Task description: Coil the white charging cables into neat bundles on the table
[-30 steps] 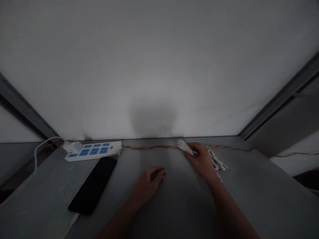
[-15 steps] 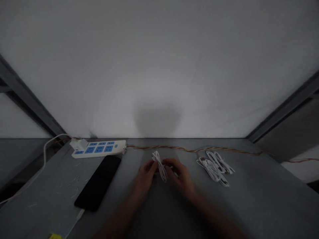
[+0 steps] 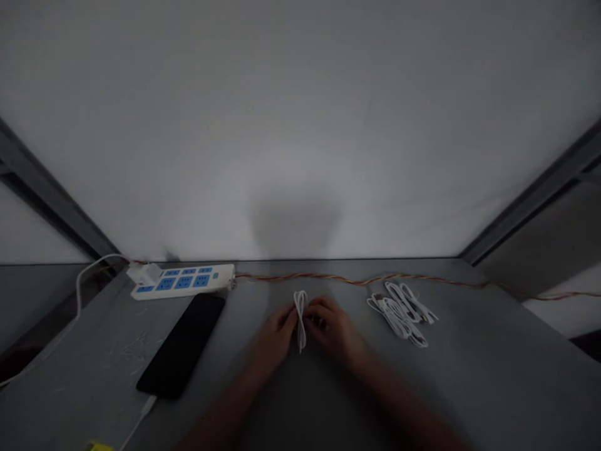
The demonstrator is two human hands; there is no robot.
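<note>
A white cable bundle, looped lengthwise and narrow at its middle, stands nearly upright between my two hands. My left hand pinches it from the left at its middle. On the other side, the fingers of my right hand are curled together against the bundle's right edge; what lies between their tips is too small and dark to tell. To the right on the grey table lie more coiled white cables, side by side and touching.
A white power strip with blue sockets and a plugged-in white charger lies at the back left. In front is a black phone with a white cable. Twisted wires run along the back. Something yellow shows at the bottom left.
The cable bundle has turned from a slant to nearly upright and sits slightly lower. Both hands remain beside it. The whole view has shifted slightly.
</note>
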